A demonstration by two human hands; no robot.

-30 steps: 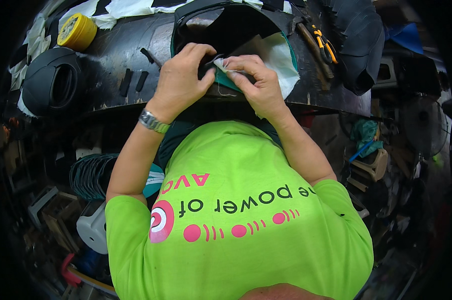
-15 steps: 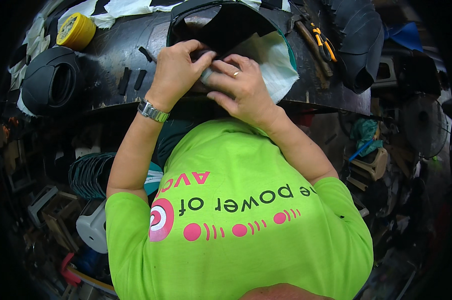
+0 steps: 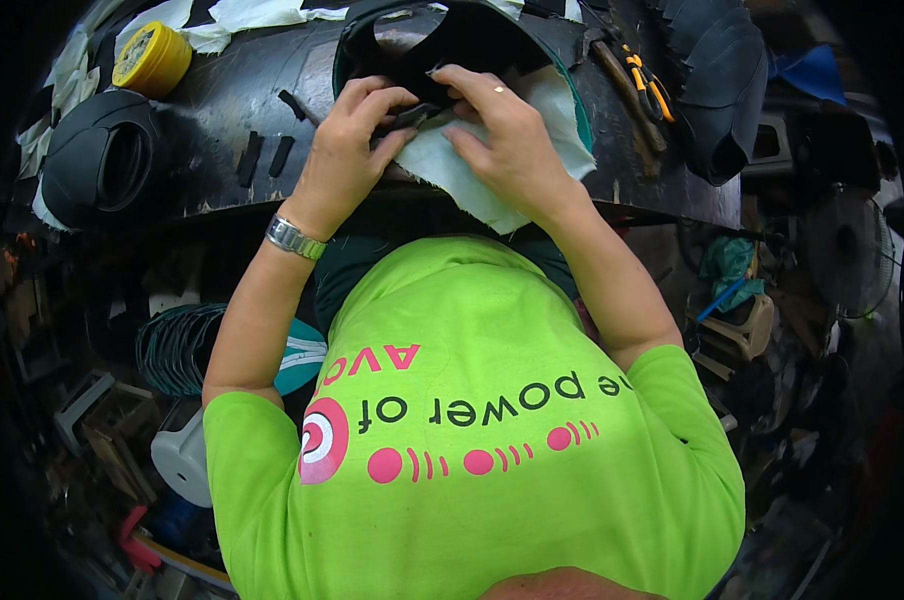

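On the near edge of the workbench lies a curved black upper, like part of a shoe [image 3: 492, 45], with a dark green edge. A frayed white cloth lining [image 3: 492, 195] spreads from it over the bench's front edge. My left hand [image 3: 347, 140], wearing a metal watch, is closed with thumb and fingers on a black edge of the upper. Just right of it, my right hand [image 3: 512, 145], with a ring, curls over the lining; its thumb rests on the white cloth and its other fingertips are partly hidden inside the upper.
Left on the dark workbench [image 3: 212, 190] are a rounded black upper [image 3: 102, 155], a yellow tub [image 3: 152, 60] and small black strips [image 3: 250, 160]. To the right lie a hammer [image 3: 627, 95], orange-handled pliers [image 3: 650, 88] and stacked black uppers [image 3: 717, 90]. A fan [image 3: 852, 250] stands beyond.
My hands have moved apart; the right one has shifted up and right. The white lining is now folded toward me, over the bench edge.
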